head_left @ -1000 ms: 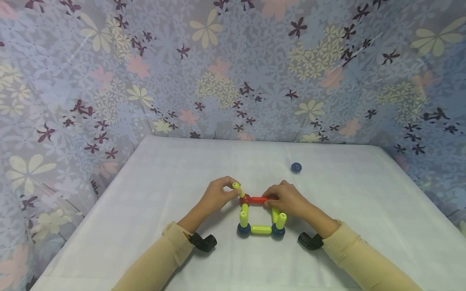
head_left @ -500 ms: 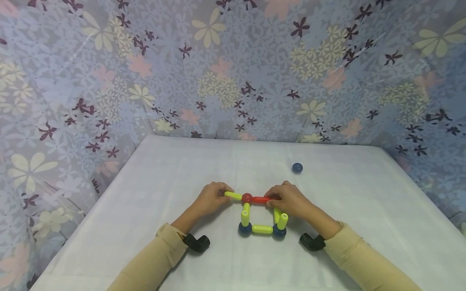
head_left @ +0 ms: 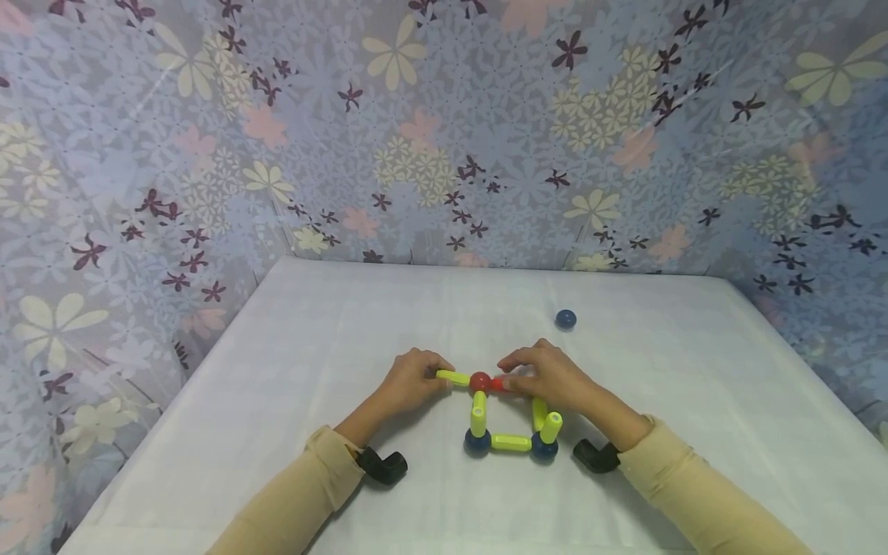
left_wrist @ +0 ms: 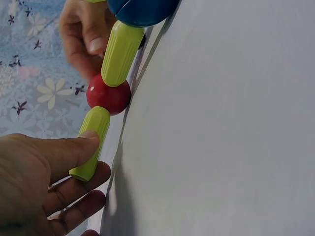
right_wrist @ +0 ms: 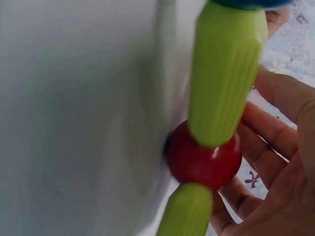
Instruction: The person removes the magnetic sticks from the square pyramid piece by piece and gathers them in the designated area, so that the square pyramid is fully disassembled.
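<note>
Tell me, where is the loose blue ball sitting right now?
In the head view the blue ball lies alone on the white table, toward the far right, beyond the right hand and apart from the rods.

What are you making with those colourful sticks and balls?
A person is working on a toy frame of sticks and balls on a white table. The left hand pinches a yellow-green stick that meets a red ball at the frame's far corner. The right hand grips the far side of the frame by a red stick. Nearer the person, more yellow-green sticks join two blue balls. A spare blue ball lies apart, farther back.
</note>
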`<state>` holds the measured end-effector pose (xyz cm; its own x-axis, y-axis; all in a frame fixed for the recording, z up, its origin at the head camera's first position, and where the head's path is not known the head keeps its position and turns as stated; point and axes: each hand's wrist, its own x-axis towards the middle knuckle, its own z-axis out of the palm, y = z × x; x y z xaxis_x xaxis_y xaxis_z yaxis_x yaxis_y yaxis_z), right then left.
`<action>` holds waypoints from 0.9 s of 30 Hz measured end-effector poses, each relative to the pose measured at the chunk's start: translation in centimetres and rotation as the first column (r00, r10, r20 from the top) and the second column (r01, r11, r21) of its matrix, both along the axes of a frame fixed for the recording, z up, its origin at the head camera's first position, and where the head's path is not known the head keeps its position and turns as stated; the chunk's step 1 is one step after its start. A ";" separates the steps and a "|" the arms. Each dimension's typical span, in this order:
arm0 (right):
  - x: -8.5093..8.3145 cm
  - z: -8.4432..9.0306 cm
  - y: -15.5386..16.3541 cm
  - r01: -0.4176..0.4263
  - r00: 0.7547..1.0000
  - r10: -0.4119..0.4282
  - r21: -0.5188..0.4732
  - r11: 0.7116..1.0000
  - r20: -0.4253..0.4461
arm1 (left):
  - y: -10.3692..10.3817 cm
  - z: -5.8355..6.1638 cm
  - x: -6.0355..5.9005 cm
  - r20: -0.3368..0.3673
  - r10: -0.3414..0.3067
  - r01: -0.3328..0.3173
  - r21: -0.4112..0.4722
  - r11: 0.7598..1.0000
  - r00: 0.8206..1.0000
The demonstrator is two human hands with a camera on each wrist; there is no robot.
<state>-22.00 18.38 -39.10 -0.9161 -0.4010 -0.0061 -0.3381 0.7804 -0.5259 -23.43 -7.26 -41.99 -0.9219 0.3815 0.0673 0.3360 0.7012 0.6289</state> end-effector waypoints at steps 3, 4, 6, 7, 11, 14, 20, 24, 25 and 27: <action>0.0 0.1 -0.2 -0.018 1.000 0.019 -0.012 1.000 0.019 | 0.5 0.0 0.2 -0.011 -0.024 0.024 -0.006 1.000 1.000; 0.0 0.1 -0.3 -0.031 0.999 0.031 -0.011 0.999 0.022 | 0.7 0.0 0.2 -0.017 -0.032 0.031 -0.006 0.999 0.999; 0.0 -0.1 -0.4 -0.058 0.998 0.058 -0.005 0.998 0.026 | 0.9 0.0 0.3 -0.015 -0.043 0.043 -0.002 0.999 0.999; -0.1 -0.2 -0.4 -0.070 0.997 0.070 -0.003 0.998 0.029 | 1.1 0.0 0.3 -0.017 -0.051 0.051 0.000 0.999 0.999; 0.0 -0.5 -0.6 -0.123 0.992 0.123 0.020 0.992 -0.006 | 1.5 0.1 0.4 -0.001 -0.065 0.065 0.006 0.998 0.998; 0.0 -0.6 -0.7 -0.134 0.991 0.135 0.033 0.990 -0.025 | 1.6 0.2 0.5 0.000 -0.066 0.066 0.008 0.998 0.998; -0.1 -0.8 -0.7 -0.137 0.990 0.139 0.050 0.989 -0.040 | 1.4 0.1 0.5 -0.042 -0.098 0.098 0.002 0.995 0.994; -0.2 -0.8 -0.6 -0.131 0.991 0.132 0.044 0.990 -0.015 | 0.4 0.0 0.3 -0.050 -0.056 0.058 0.030 0.998 0.997; -0.2 -0.7 -0.5 -0.124 0.992 0.124 0.043 0.991 -0.005 | 0.1 0.0 0.2 -0.050 -0.032 0.034 0.038 0.999 0.998; -0.2 -0.7 -0.4 -0.103 0.995 0.102 0.043 0.994 0.015 | -0.5 0.2 0.0 -0.042 0.017 -0.014 0.063 0.998 0.999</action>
<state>-22.21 17.96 -39.82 -0.8700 -0.4917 -0.0373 -0.4108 0.7645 -0.4968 -23.40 -7.72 -41.84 -0.9234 0.3613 0.1294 0.3527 0.6661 0.6572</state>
